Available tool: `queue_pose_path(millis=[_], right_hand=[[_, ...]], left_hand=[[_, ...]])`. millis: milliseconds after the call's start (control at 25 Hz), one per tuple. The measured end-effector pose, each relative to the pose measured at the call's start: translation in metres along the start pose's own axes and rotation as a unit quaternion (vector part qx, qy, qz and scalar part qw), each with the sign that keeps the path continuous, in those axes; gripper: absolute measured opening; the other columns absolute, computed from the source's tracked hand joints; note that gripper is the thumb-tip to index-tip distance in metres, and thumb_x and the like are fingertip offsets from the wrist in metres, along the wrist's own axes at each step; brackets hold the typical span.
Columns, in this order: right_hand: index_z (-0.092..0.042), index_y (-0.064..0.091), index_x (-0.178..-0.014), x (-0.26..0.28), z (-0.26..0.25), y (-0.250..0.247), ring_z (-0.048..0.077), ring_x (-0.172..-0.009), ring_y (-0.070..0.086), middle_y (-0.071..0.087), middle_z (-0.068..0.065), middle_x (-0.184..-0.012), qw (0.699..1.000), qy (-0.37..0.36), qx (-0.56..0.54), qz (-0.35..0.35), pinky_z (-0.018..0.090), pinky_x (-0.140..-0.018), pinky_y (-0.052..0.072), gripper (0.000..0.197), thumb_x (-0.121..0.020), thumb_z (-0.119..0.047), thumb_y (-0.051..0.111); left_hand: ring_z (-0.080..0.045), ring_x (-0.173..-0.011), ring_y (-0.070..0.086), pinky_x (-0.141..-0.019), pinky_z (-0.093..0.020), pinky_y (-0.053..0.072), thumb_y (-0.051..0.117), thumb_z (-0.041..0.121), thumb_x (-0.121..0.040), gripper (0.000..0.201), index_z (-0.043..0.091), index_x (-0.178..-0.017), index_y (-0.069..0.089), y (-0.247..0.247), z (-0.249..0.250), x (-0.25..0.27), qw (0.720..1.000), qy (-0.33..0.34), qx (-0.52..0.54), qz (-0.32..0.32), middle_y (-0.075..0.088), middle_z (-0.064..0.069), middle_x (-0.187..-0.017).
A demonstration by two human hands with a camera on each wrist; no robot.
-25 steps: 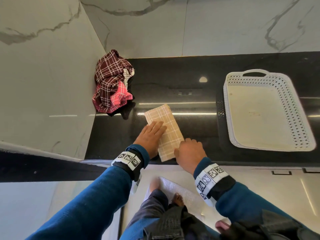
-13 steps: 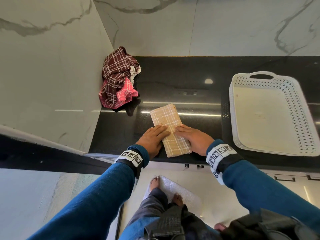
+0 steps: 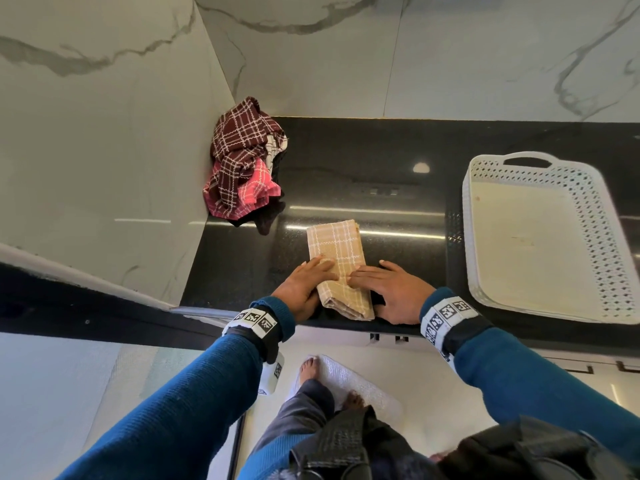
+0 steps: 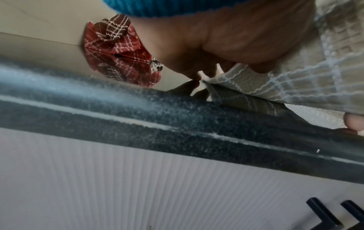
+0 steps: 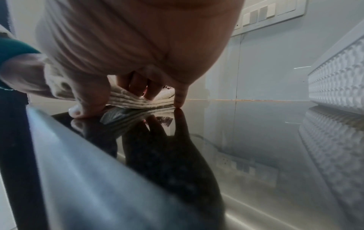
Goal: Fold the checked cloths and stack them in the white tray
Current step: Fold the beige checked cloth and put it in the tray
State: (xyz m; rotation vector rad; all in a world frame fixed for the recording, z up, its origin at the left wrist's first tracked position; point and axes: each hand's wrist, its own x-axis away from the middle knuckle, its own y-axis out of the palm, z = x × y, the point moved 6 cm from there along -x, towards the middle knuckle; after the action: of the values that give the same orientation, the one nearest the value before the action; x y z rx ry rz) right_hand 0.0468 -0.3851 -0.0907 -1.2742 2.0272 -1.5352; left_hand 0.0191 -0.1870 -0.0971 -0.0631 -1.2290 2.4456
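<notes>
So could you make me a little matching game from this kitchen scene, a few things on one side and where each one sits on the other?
Things:
1. beige checked cloth
2. white tray
3. maroon and pink cloths
4. white mat

Places:
A. heaped in the counter's left corner
B. on the floor
C. under both hands, at the counter's front edge
D. on the counter, to the right

Pairs: 1-C, 2-D, 3-A, 4-B
</notes>
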Motion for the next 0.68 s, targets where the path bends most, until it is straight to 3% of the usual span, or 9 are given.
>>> queue_pose_path(millis=[120, 200, 240, 320, 400, 480, 560, 680], right_hand=[[-0.033, 0.049, -0.141, -0.006, 0.0, 0.0, 0.011, -0.14, 0.04, 0.051, -0.01, -0.146, 0.992, 0.034, -0.086, 0.082, 0.046, -0.121, 0.021, 0.049, -0.094, -0.041, 0.059], [-0.032, 0.061, -0.124, -0.008, 0.003, -0.002, 0.015, -0.113, 0.059, 0.065, -0.007, -0.121, 0.957, 0.084, -0.226, 0.163, 0.042, -0.103, 0.045, 0.028, -0.099, -0.043, 0.056], [-0.029, 0.064, -0.117, -0.01, 0.004, -0.006, 0.013, -0.1, 0.063, 0.068, -0.006, -0.109, 0.928, 0.112, -0.292, 0.202, 0.037, -0.091, 0.05, 0.021, -0.1, -0.039, 0.056], [-0.021, 0.064, -0.108, -0.016, 0.003, -0.014, 0.012, -0.082, 0.065, 0.069, -0.003, -0.093, 0.884, 0.169, -0.358, 0.248, 0.031, -0.073, 0.051, 0.015, -0.102, -0.031, 0.054], [-0.016, 0.062, -0.104, -0.023, 0.001, -0.022, 0.017, -0.075, 0.065, 0.068, 0.001, -0.086, 0.867, 0.213, -0.358, 0.273, 0.034, -0.067, 0.052, 0.02, -0.103, -0.032, 0.05], [-0.014, 0.059, -0.103, -0.03, 0.001, -0.025, 0.016, -0.071, 0.064, 0.067, 0.001, -0.084, 0.861, 0.243, -0.349, 0.279, 0.033, -0.064, 0.052, 0.022, -0.104, -0.033, 0.048], [-0.011, 0.056, -0.101, -0.039, 0.003, -0.024, 0.019, -0.071, 0.064, 0.065, 0.003, -0.084, 0.86, 0.276, -0.333, 0.27, 0.036, -0.064, 0.053, 0.022, -0.105, -0.03, 0.046], [-0.007, 0.052, -0.099, -0.05, 0.005, -0.023, 0.031, -0.073, 0.064, 0.065, 0.011, -0.085, 0.871, 0.321, -0.267, 0.259, 0.043, -0.064, 0.052, 0.024, -0.105, -0.028, 0.042]], left_hand=[[-0.02, -0.151, 0.017, -0.124, -0.045, 0.012, 0.073, 0.016, -0.085, 0.054, 0.023, -0.136, 0.056, 0.005, -0.002, -0.003, 1.0, -0.009, -0.013, -0.003, 0.035, 0.0, -0.159], [-0.018, -0.148, 0.027, -0.122, -0.046, 0.022, 0.073, 0.025, -0.086, 0.05, 0.024, -0.134, 0.058, 0.005, -0.007, -0.003, 0.999, -0.018, 0.03, 0.022, 0.043, 0.003, -0.154], [-0.016, -0.141, 0.039, -0.118, -0.044, 0.031, 0.069, 0.031, -0.089, 0.045, 0.024, -0.133, 0.06, 0.001, -0.007, -0.003, 0.995, -0.032, 0.072, 0.056, 0.051, 0.004, -0.147], [-0.014, -0.114, 0.06, -0.099, -0.039, 0.049, 0.058, 0.045, -0.095, 0.035, 0.027, -0.124, 0.062, -0.013, -0.005, -0.004, 0.976, -0.1, 0.143, 0.127, 0.066, 0.006, -0.123], [-0.012, -0.093, 0.065, -0.081, -0.032, 0.053, 0.05, 0.053, -0.097, 0.033, 0.028, -0.116, 0.061, -0.025, -0.003, -0.009, 0.955, -0.169, 0.177, 0.17, 0.069, 0.008, -0.104], [-0.014, -0.081, 0.064, -0.07, -0.029, 0.051, 0.047, 0.047, -0.1, 0.028, 0.023, -0.109, 0.058, -0.032, -0.004, -0.017, 0.936, -0.218, 0.19, 0.198, 0.066, 0.005, -0.091], [-0.021, -0.079, 0.063, -0.069, -0.032, 0.051, 0.044, 0.039, -0.103, 0.026, 0.017, -0.102, 0.057, -0.031, -0.011, -0.026, 0.924, -0.286, 0.17, 0.189, 0.066, -0.003, -0.091], [-0.028, -0.085, 0.06, -0.077, -0.038, 0.051, 0.041, 0.035, -0.103, 0.027, 0.011, -0.103, 0.055, -0.029, -0.018, -0.04, 0.912, -0.373, 0.11, 0.128, 0.065, -0.013, -0.104]])
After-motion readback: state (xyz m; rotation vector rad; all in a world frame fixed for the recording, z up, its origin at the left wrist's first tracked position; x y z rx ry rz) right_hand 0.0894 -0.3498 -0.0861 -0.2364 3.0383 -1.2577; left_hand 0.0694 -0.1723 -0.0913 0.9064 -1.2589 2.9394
